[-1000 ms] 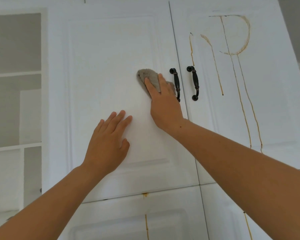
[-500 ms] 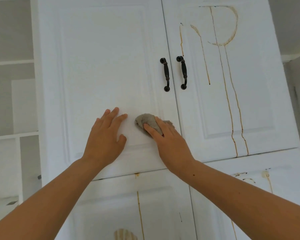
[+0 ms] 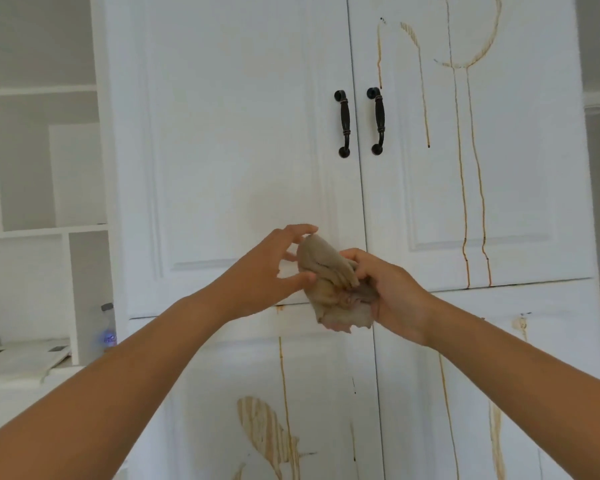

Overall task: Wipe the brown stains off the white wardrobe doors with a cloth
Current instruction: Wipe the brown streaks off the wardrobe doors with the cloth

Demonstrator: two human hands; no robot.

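Off door now: cloth, R hand

- I see the cloth as soft fabric, beige-grey and matt, bunched into deep creases.
- The upper left door looks like a white painted panel, smooth with a faint satin sheen. I cannot tell what lies under the paint.
- The handles look like dark metal, with a dull gloss on their ribs.
- The brown stains are thin, matt runs.
- The broad smear lower down looks streaky and rough.
- The bottle looks to me like clear, glossy plastic.
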